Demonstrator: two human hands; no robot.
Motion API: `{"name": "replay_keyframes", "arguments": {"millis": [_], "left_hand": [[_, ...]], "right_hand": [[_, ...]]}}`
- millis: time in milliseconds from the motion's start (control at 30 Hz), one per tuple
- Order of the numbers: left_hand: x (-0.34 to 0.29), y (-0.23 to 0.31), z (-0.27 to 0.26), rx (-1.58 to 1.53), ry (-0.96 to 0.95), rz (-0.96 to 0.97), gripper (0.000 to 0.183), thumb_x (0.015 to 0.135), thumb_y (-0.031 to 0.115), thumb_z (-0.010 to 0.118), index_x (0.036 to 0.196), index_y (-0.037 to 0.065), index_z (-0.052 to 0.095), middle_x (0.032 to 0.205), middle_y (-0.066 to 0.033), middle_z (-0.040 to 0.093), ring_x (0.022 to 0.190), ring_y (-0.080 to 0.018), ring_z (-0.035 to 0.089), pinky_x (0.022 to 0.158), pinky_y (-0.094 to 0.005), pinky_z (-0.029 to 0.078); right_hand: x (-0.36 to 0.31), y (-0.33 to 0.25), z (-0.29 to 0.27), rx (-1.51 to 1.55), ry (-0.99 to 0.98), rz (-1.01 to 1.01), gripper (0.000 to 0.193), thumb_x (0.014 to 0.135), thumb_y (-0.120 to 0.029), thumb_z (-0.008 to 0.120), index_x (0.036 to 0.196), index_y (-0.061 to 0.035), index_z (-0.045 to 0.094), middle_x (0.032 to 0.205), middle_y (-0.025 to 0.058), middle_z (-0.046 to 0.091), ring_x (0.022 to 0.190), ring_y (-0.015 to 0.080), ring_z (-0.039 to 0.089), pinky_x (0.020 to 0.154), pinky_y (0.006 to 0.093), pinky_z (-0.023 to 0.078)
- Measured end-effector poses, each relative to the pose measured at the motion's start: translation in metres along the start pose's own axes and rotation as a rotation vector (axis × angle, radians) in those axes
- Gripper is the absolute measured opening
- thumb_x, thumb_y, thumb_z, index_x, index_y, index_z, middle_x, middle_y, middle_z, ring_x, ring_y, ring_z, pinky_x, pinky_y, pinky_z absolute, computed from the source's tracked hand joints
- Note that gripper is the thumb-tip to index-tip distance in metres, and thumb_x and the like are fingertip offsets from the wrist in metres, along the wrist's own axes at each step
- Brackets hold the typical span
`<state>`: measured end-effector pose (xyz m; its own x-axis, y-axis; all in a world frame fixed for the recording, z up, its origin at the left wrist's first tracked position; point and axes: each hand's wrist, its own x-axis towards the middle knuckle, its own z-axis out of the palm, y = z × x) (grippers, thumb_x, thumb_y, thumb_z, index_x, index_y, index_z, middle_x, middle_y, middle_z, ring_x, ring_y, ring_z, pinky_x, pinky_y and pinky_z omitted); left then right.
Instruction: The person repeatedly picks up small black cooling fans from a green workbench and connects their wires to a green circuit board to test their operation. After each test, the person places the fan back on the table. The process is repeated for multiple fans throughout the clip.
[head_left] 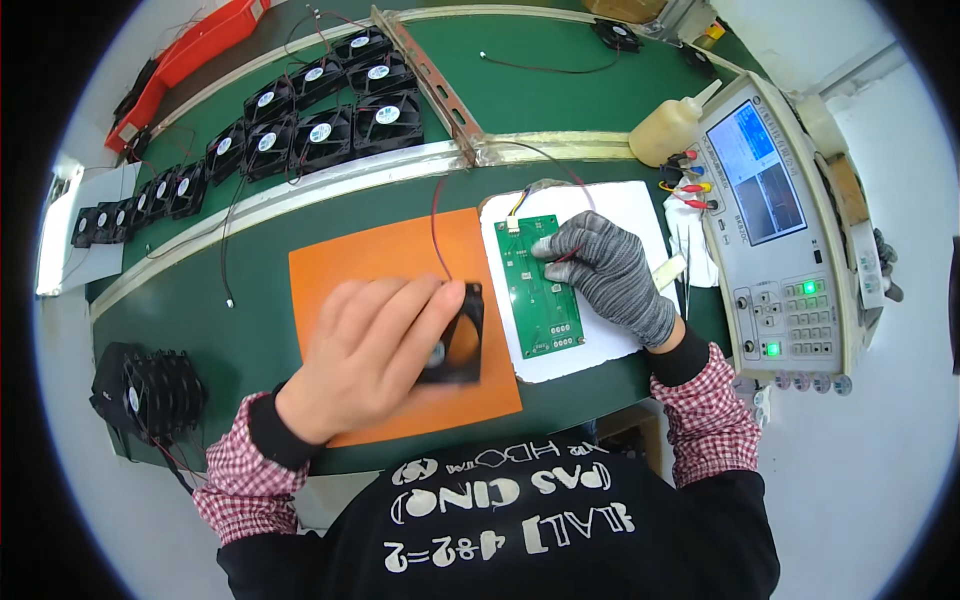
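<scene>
My bare left hand [375,350] grips a black square cooling fan [468,350] over an orange sheet [330,270]. The fan is slightly blurred, and the palm covers part of it. A thin red and dark wire [436,215] rises from the fan, arcs over the far side and comes down to my right hand. In a grey striped glove, my right hand [615,275] pinches that wire above a green circuit board [535,300]; its end is hidden by the fingers. A white plug with coloured wires [514,224] sits at the board's far edge. The board rests on a white pad [505,340].
Several black fans [320,135] stand in rows beyond a pale rail at far left. More fans [150,395] are stacked at near left. A tester with a lit screen [765,180] stands at right, beside a squeeze bottle [665,132] and tweezers [685,265]. A metal bar [430,85] crosses behind.
</scene>
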<state>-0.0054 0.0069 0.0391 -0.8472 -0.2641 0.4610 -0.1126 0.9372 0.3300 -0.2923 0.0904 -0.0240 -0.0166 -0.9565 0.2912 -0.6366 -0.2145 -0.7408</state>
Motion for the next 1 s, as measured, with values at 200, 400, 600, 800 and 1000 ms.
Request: {"name": "replay_keyframes", "arguments": {"millis": [200, 400, 600, 800, 1000], "left_hand": [[-0.009, 0.025, -0.04, -1.462, 0.131, -0.359, 0.06, 0.084, 0.046, 0.066, 0.112, -0.007, 0.058, 0.098, -0.0221, 0.064, 0.084, -0.0293, 0.064, 0.074, -0.0375, 0.051], [-0.008, 0.021, -0.026, 0.441, 0.595, 0.317, 0.061, 0.08, 0.045, 0.074, 0.124, 0.007, 0.055, 0.114, -0.0126, 0.064, 0.09, -0.0259, 0.063, 0.069, -0.0357, 0.051], [0.108, -0.05, 0.013, 0.244, 0.508, 0.224, 0.055, 0.08, 0.037, 0.073, 0.118, 0.001, 0.056, 0.12, -0.0175, 0.06, 0.111, -0.0362, 0.057, 0.093, -0.0475, 0.047], [0.076, -0.172, 0.056, 0.621, 0.051, -0.106, 0.019, 0.074, 0.019, 0.074, 0.081, 0.007, 0.061, 0.088, -0.0088, 0.051, 0.09, -0.0282, 0.049, 0.079, -0.0388, 0.037], [0.054, -0.078, 0.019, 0.079, 0.006, 0.147, 0.013, 0.068, 0.009, 0.068, 0.076, 0.009, 0.057, 0.089, -0.0057, 0.052, 0.087, -0.028, 0.052, 0.077, -0.0396, 0.039]], "right_hand": [[-0.003, 0.011, -0.001, 0.031, -0.001, -0.022, 0.017, 0.071, 0.001, 0.076, 0.087, -0.0048, 0.07, 0.088, 0.0076, 0.064, 0.088, 0.0228, 0.064, 0.082, 0.0337, 0.053], [0.002, 0.001, 0.002, -0.074, -0.024, -0.059, 0.017, 0.072, -0.002, 0.077, 0.088, -0.0052, 0.071, 0.09, 0.0077, 0.065, 0.089, 0.0228, 0.066, 0.082, 0.0334, 0.054], [-0.009, -0.002, 0.0, 0.1, 0.148, 0.008, 0.012, 0.08, -0.003, 0.072, 0.091, -0.0047, 0.067, 0.086, 0.0077, 0.065, 0.084, 0.0202, 0.065, 0.078, 0.0314, 0.052], [-0.003, -0.004, -0.007, 0.298, 0.277, 0.142, 0.028, 0.081, -0.006, 0.076, 0.106, -0.0023, 0.064, 0.092, 0.004, 0.061, 0.079, 0.0103, 0.058, 0.075, 0.0234, 0.049], [-0.003, -0.029, -0.013, 0.002, 0.24, -0.161, 0.05, 0.082, -0.005, 0.075, 0.128, -0.0073, 0.055, 0.124, 0.0165, 0.058, 0.105, 0.024, 0.063, 0.092, 0.0353, 0.051]]}}
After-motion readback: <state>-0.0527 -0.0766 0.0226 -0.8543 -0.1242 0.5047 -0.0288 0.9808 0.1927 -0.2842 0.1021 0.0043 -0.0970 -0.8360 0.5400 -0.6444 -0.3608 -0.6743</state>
